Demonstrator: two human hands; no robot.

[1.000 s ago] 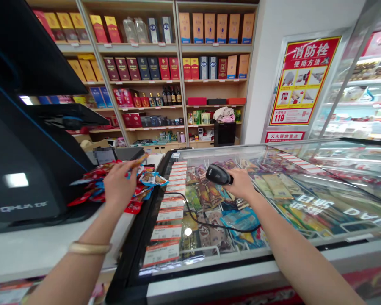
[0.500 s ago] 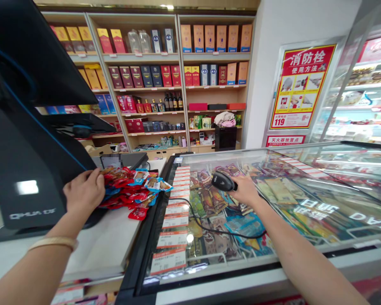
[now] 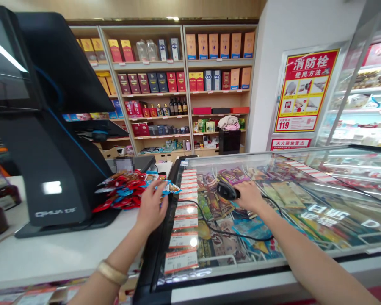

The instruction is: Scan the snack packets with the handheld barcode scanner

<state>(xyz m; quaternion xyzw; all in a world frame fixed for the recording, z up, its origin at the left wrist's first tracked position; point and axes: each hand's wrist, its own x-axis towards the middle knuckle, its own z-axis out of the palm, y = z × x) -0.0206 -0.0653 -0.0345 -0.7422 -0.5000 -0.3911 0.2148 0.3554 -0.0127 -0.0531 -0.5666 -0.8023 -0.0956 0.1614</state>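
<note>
My right hand (image 3: pixel 249 196) is wrapped round the handle of a black barcode scanner (image 3: pixel 227 191), held above the glass lid of a chest freezer (image 3: pixel 238 271). The scanner's head points left, and its black cable (image 3: pixel 220 231) loops over the glass. My left hand (image 3: pixel 152 206) is at the right end of a pile of small red and blue snack packets (image 3: pixel 122 190) on the white counter (image 3: pixel 66 258). Its fingers are spread, with nothing visible between them. They cover part of the pile, and I cannot tell whether they touch it.
A dark point-of-sale terminal (image 3: pixel 63 178) stands on the counter, left of the packets. Jars (image 3: pixel 6 192) are at the far left. Orange-edged price tags (image 3: pixel 181 260) line the freezer's left side. Shelves of boxed bottles (image 3: pixel 161 82) stand behind, and a red fire-hydrant sign (image 3: pixel 307 91) hangs right.
My left hand held a packet above the pile, then reached to its left end beside the terminal, and is now at its right end without the packet. My right hand keeps holding the scanner.
</note>
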